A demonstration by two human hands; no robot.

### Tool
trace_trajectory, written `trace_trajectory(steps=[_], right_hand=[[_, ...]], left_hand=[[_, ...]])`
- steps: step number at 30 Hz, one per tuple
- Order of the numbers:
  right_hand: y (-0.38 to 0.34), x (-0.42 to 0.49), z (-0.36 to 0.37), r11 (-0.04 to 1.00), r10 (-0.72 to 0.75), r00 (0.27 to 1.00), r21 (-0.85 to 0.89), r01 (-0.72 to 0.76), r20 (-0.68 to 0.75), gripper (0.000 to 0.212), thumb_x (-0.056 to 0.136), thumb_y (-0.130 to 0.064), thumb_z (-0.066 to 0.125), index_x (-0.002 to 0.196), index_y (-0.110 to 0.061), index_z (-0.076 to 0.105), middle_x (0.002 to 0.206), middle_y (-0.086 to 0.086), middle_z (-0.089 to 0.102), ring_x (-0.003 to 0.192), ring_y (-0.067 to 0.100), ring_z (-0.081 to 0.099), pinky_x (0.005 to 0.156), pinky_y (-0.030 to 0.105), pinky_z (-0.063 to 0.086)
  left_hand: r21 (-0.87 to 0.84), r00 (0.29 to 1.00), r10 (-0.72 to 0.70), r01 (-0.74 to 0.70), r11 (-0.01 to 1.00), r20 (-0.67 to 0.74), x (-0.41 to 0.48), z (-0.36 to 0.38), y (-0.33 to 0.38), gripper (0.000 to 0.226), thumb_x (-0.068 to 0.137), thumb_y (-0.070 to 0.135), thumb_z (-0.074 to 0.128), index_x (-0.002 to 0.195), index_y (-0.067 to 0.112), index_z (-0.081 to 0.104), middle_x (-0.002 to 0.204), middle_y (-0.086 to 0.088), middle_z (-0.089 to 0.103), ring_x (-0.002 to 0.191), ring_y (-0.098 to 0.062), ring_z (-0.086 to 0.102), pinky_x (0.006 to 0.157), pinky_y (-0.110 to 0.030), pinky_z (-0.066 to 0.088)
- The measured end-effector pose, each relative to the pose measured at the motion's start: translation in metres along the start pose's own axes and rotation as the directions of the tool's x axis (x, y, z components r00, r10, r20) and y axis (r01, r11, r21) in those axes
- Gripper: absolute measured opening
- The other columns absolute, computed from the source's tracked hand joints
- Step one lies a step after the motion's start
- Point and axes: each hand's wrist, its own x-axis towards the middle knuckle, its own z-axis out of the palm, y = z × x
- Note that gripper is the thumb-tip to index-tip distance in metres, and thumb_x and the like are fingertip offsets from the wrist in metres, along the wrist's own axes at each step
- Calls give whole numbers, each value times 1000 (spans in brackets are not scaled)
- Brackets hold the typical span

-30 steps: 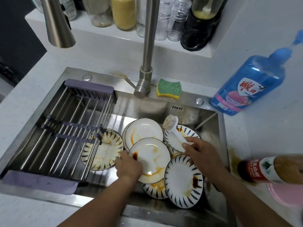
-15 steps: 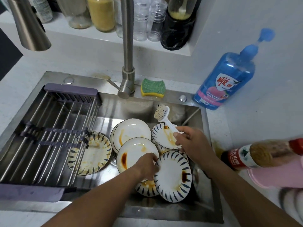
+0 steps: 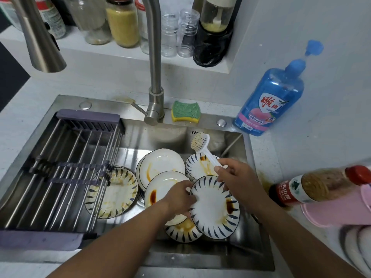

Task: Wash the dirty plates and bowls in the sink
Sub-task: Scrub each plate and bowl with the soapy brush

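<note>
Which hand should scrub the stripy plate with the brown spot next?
Probably the right hand: its fingers grip the white brush close to the stripy plate. The left hand holds that plate's rim, so it is better left steadying it.

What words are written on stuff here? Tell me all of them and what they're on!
"雕牌": on the red shield of the blue soap bottle; the small print under it is too blurred to read.
"夫山泉" and "FU SPRING": on the red label of the red-capped bottle; the start of each is out of sight.
The label on the bottle at the back left: too blurred to read.
</note>
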Motion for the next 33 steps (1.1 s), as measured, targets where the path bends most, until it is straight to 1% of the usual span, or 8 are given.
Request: trace_trajectory(steps=[4,8,10,15,19,23,28,33], right_hand=[[-16,-5,-16,996,-76,995,-44,78,63,22,96,-24,63,114,-35,70,79,1,72,66,17,69,64,40,62],[-47,-13,-42,972,-135,982,-178,156,129,30,97,-23,62,117,-45,65,75,-13,70,64,11,67,58,26,56],[-63,-15,-52,935,-173,974,-287,209,147,32,96,-29,62,116,-54,62,77,-19,69,67,7,65,63,28,56],[-98,-23,-66,857,-219,954,-426,289,206,35,96,-49,57,127,-64,52,113,-24,69,99,2,65,89,37,57],[-123,-46,-74,716,-203,948,-622,316,247,31,102,-51,42,130,-63,46,110,-18,68,93,10,66,81,40,59],[-144,-65,-73,539,-224,960,-799,268,171,26,106,-42,35,128,-50,45,106,-5,68,88,21,65,74,42,58],[-185,-75,-54,632,-311,938,-704,325,154,34,105,-32,39,132,-53,41,104,-3,64,92,26,62,76,42,56],[-201,-106,-37,567,-342,895,-697,439,286,42,106,-45,37,145,-61,31,119,-2,63,109,26,59,88,41,51]], left_hand=[[-147,999,-14,8,989,-41,-17,-29,23,29,91,-1,61,116,14,57,111,-22,70,86,-34,73,76,-56,63],[-212,999,24,-28,977,-22,-44,-70,68,36,94,-6,56,124,14,58,116,-18,71,96,-36,74,74,-49,64],[-235,999,40,-44,971,-23,-62,-86,90,38,96,-10,53,124,15,59,115,-14,70,89,-30,75,67,-43,65],[-275,994,89,-104,956,-66,-105,-111,124,36,96,-14,46,116,13,58,112,-14,69,86,-31,73,64,-43,65],[-308,978,165,-198,930,-130,-145,-124,135,35,94,-17,46,116,7,59,110,-18,70,86,-31,72,59,-39,64],[-362,965,226,-261,895,-136,-182,-124,132,37,92,-17,48,117,6,61,113,-20,71,91,-34,72,64,-41,64],[-428,953,273,-303,852,-131,-197,-103,119,42,91,-17,45,120,7,61,114,-15,74,98,-33,74,74,-48,63],[-543,942,307,-330,772,-137,-200,-101,111,52,88,-21,43,125,10,61,119,-20,71,107,-38,71,82,-57,61]])
